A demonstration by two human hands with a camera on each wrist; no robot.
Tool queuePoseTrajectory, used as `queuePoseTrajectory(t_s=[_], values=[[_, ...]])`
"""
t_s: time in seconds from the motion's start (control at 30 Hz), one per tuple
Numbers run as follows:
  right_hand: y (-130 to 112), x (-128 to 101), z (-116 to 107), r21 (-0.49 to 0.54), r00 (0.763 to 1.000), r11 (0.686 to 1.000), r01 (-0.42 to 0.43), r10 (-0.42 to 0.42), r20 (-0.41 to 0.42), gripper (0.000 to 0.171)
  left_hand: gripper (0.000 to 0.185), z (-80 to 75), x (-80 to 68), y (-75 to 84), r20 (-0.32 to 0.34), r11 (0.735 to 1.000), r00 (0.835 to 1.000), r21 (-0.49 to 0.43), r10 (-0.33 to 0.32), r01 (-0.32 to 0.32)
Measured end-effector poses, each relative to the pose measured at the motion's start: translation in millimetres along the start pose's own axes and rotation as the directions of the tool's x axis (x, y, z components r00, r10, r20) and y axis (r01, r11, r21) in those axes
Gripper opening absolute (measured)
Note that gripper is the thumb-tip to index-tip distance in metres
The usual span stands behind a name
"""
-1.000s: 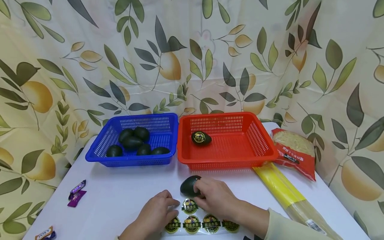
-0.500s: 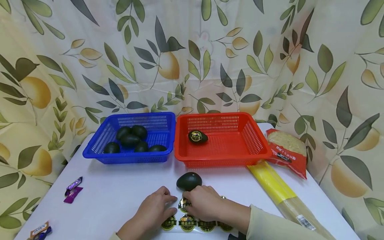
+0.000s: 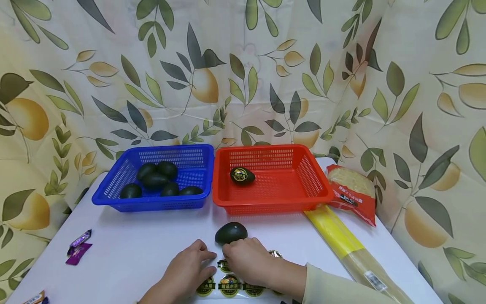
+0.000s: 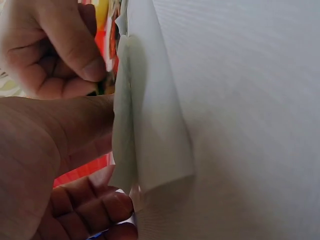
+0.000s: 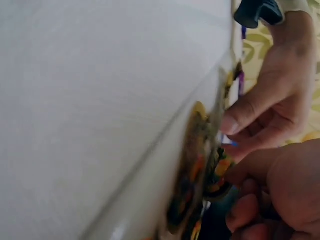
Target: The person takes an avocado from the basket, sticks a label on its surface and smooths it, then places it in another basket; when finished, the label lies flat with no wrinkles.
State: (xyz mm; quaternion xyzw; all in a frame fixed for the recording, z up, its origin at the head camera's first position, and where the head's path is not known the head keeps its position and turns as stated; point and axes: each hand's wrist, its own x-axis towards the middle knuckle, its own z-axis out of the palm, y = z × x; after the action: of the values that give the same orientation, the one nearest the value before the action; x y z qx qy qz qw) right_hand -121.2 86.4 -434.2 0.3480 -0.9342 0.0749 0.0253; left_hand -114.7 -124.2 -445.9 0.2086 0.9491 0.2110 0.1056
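Note:
My right hand [image 3: 248,261] pinches a round black-and-gold sticker [image 5: 219,172] between thumb and forefinger. The sticker looks partly raised from the sticker sheet [image 3: 217,279] on the table. On the left edge of that sheet, my left hand [image 3: 185,267] presses with its thumb and fingers spread. More round stickers line the sheet's near row, some hidden under the right hand. Just beyond the right hand lies a dark green avocado [image 3: 230,233], with no sticker on its visible side. One avocado with a sticker [image 3: 242,175] sits in the red basket [image 3: 273,207].
Several avocados [image 3: 155,180] lie in the blue basket [image 3: 152,207] at the back left. A yellow-topped noodle pack [image 3: 338,234] and a red food bag [image 3: 353,194] are at right. Wrapped candies [image 3: 79,247] lie at the left of the white table [image 3: 133,245].
My right hand has let go of the avocado and moved down onto the sticker sheet, where it pinches a sticker. The left hand stays at the sheet's edge. The head view has shifted slightly.

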Motion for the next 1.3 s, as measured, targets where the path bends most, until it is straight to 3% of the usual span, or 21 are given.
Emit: queuePoseTrajectory(t_s=[0.27, 0.47, 0.53, 0.73, 0.8, 0.9, 0.97, 1.1, 1.2, 1.3], values=[[6, -8, -19, 0.149, 1.000, 0.988, 0.027, -0.028, 0.004, 0.008, 0.035, -1.7, -1.0, -1.4, 0.003, 1.000, 1.000, -0.009, 0.027, -0.027], [11, -11, -23, 0.332, 0.999, 0.943, 0.028, -0.015, -0.041, 0.013, 0.036, -2.8, -0.7, -1.7, 0.030, 1.000, 1.000, -0.024, 0.001, 0.000], [14, -12, -22, 0.415, 0.999, 0.909, 0.023, -0.011, -0.031, 0.012, 0.037, -3.1, -0.3, -1.7, 0.038, 0.999, 0.999, -0.030, -0.009, 0.010], [26, -15, -22, 0.655, 0.998, 0.753, -0.062, 0.058, 0.029, 0.012, 0.037, -4.1, 2.4, -1.4, 0.046, 0.999, 0.999, -0.033, -0.006, 0.007], [30, -16, -23, 0.683, 0.997, 0.727, -0.070, 0.080, 0.017, 0.013, 0.037, -5.4, 3.8, -0.6, 0.047, 0.999, 0.999, -0.049, -0.005, 0.007], [34, -16, -26, 0.716, 0.994, 0.694, -0.074, 0.108, -0.003, 0.015, 0.038, -9.1, 2.9, 2.5, 0.028, 0.989, 1.000, -0.150, -0.003, 0.007], [35, -16, -27, 0.741, 0.993, 0.667, -0.080, 0.120, -0.001, 0.015, 0.040, -11.0, 2.0, 6.5, 0.007, 0.961, 1.000, -0.276, -0.012, 0.014], [35, -13, -30, 0.784, 0.993, 0.615, -0.085, 0.121, 0.012, 0.015, 0.040, -12.9, 2.6, 15.4, -0.063, 0.852, 0.997, -0.524, -0.049, 0.009], [34, -13, -33, 0.811, 0.993, 0.579, -0.086, 0.120, 0.020, 0.016, 0.031, -13.6, 6.3, 20.6, -0.110, 0.789, 0.991, -0.615, -0.076, -0.007], [34, -15, -35, 0.831, 0.991, 0.550, -0.086, 0.135, 0.013, 0.018, 0.020, -14.0, 10.1, 25.0, -0.136, 0.757, 0.988, -0.653, -0.080, -0.028]])
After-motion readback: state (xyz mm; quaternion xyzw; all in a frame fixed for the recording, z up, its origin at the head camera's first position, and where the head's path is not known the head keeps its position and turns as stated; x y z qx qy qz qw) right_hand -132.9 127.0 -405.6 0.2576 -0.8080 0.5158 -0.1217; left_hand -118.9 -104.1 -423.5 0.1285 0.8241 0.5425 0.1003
